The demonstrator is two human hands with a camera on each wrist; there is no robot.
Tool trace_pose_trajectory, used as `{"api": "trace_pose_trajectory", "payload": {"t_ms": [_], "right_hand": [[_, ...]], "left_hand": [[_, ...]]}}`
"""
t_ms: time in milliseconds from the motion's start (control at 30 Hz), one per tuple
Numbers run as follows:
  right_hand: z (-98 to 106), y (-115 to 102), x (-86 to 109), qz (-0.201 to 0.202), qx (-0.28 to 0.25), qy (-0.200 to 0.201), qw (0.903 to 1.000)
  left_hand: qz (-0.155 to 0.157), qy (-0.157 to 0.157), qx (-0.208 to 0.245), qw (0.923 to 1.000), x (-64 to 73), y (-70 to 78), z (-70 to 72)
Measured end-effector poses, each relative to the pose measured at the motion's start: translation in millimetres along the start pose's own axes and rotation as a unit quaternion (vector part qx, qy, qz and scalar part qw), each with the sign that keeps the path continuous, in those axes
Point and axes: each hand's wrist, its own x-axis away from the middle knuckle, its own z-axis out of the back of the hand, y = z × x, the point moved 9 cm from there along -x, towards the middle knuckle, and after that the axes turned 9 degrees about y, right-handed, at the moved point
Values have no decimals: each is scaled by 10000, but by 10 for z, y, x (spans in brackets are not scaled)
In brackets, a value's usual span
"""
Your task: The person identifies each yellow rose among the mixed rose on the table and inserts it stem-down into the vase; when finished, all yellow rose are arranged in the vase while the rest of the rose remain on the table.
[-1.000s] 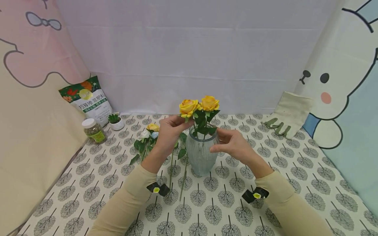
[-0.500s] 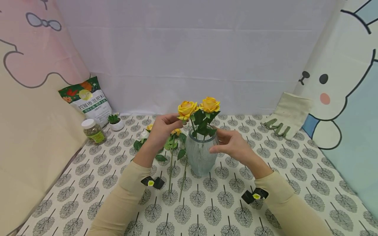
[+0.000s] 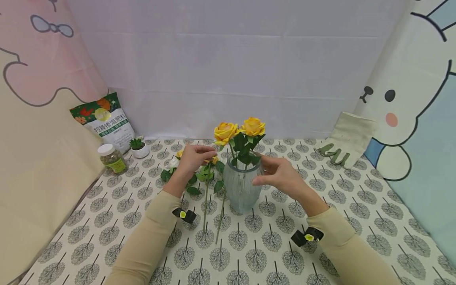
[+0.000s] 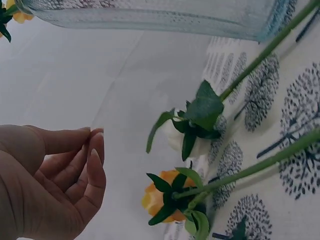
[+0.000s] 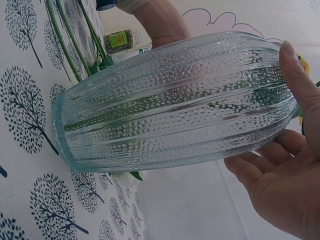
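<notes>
A pale blue glass vase (image 3: 243, 190) stands upright on the patterned tablecloth. Two yellow roses (image 3: 226, 133) rise from its mouth, their stems showing through the ribbed glass in the right wrist view. My right hand (image 3: 281, 176) holds the vase by its upper side, thumb in front and fingers around behind. Left of the roses, my left hand (image 3: 194, 160) is in the air with loosely curled fingers, thumb tip meeting the fingertips and nothing between them. Below it lie more flowers, among them a yellow rose (image 4: 164, 197) and a white flower (image 4: 192, 142).
Flower stems (image 3: 206, 206) lie on the cloth just left of the vase. At the back left stand a fertilizer bag (image 3: 112, 126), a lidded jar (image 3: 113, 159) and a small potted succulent (image 3: 139, 147). Gardening gloves (image 3: 347, 138) lean at the back right.
My left hand has let go of the left yellow rose in the vase and moved left and slightly down. That rose has tilted a little left. My right hand stays on the vase.
</notes>
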Motion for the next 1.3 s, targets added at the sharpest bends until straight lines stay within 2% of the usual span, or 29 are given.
{"api": "trace_pose_trajectory", "payload": {"t_ms": [100,233,367,500,667,800,933,1133,1300], "right_hand": [[-9,-2,-5,21,-47,-23,10000],[-6,7,-2,-24,-3,2,10000],[-5,4,-4,-25,-2,-7,10000],[-3,2,-7,-13,2,-13,10000],[-1,9,-10,-18,18,-10,10000],[-3,8,-14,-27,15,0,10000],[1,15,-9,-73,25,11,10000],[23,26,5,-116,106,28,9999],[28,25,1,-136,46,27,9999]], "left_hand": [[248,74,-377,9990,-31,-136,18],[65,-17,-1306,9914,-59,-257,10],[-358,-34,-2292,9727,-77,-297,-11],[-555,-76,-2914,9550,-87,-322,-50],[-566,-271,-3417,9377,-80,-350,-107],[-552,-403,-3615,9299,-75,-374,-133],[-540,-447,-3665,9278,-86,-420,-155],[-595,-353,-3551,9323,-111,-470,-166],[-741,-236,-3437,9358,-114,-429,-147]]}}
